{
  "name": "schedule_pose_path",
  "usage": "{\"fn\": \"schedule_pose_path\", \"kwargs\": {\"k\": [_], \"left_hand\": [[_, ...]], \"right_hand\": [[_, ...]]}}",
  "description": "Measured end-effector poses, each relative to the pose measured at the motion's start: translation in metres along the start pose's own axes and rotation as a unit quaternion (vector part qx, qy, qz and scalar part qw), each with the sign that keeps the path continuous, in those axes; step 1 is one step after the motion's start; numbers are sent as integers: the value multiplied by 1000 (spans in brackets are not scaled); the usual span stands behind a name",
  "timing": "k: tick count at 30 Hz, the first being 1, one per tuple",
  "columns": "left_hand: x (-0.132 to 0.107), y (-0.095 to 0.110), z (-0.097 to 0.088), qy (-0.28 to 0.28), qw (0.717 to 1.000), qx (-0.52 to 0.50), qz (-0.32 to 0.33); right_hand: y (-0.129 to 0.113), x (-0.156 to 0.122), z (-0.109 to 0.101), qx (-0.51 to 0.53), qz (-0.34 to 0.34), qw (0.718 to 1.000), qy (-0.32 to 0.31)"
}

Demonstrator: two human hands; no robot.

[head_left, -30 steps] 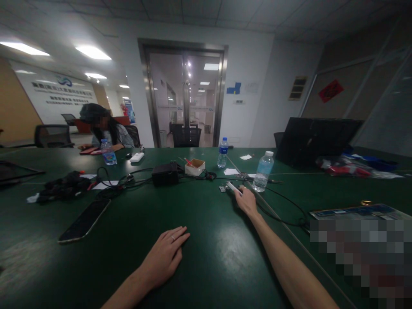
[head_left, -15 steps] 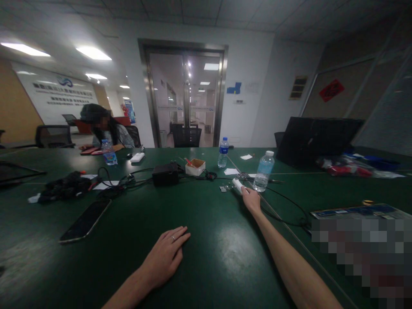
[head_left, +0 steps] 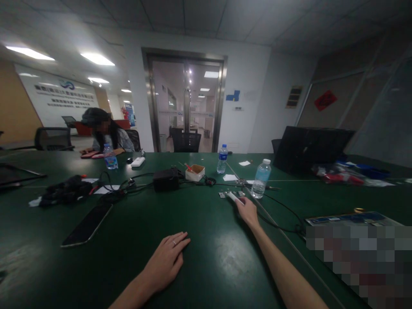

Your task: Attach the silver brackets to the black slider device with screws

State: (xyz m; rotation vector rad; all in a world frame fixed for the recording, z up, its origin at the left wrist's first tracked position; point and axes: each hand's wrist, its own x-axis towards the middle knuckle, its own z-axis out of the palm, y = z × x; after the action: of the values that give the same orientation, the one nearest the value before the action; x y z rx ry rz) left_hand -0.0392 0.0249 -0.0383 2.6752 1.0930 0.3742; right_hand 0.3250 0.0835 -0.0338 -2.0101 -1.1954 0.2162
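1. Black smartphone [head_left: 86,225] flat on counter [head_left: 206,270], left of centre, prob. set aside out of the way.
2. Seated co-worker [head_left: 104,135] at far end, both hands low on counter, separate from the nearer pair.
3. Left hand [head_left: 165,260] flat on counter, ring on one finger, relaxed & empty, apparently just resting.
4. Black power adapter [head_left: 166,179] mid-counter, cables trailing both ways, likely placed to reach nearby gear.
5. Small open cardboard box [head_left: 195,172], red-tipped items inside, prob. kept handy.
6. Right hand [head_left: 247,213] pinching white stick-shaped item [head_left: 234,197] at fingertips, tip angled up-left, just beside small metal parts [head_left: 222,194]; light grip, seemingly for precise aim.
7. Clear water bottle [head_left: 261,179] upright, just right of hand, clear of reach path.
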Motion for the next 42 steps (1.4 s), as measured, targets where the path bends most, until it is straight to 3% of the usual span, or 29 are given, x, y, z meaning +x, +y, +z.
{"fn": "schedule_pose_path", "kwargs": {"k": [4,8,12,16,18,20,23,27,31,36,42], "left_hand": [[-1,-4,5,24,999,-22,0],[0,-5,6,48,998,-45,-7],[-1,1,2,65,997,-46,10],[-2,7,-5,71,994,-61,50],[-3,9,-9,63,993,-70,69],[-4,11,-13,55,992,-80,83],[-4,12,-17,42,991,-99,81],[-3,7,-12,32,989,-115,90],[0,-5,3,34,985,-123,116],[2,-14,11,9,987,-117,113],[1,-7,0,-7,986,-124,110]], "right_hand": [[-12,-55,-4,-12,-68,998,-1],[-21,-136,-2,14,-104,994,-13],[-34,-211,1,41,-173,980,-92],[-43,-235,-4,86,-232,952,-180],[-43,-222,-8,104,-211,956,-173],[-38,-195,-11,87,-177,973,-123],[-25,-137,-10,-46,-155,985,-68],[-9,-61,2,-218,-59,974,-19],[-4,-9,21,-278,-23,960,-34],[0,23,40,-286,-6,957,-43],[6,30,46,-266,-28,963,-19]]}}
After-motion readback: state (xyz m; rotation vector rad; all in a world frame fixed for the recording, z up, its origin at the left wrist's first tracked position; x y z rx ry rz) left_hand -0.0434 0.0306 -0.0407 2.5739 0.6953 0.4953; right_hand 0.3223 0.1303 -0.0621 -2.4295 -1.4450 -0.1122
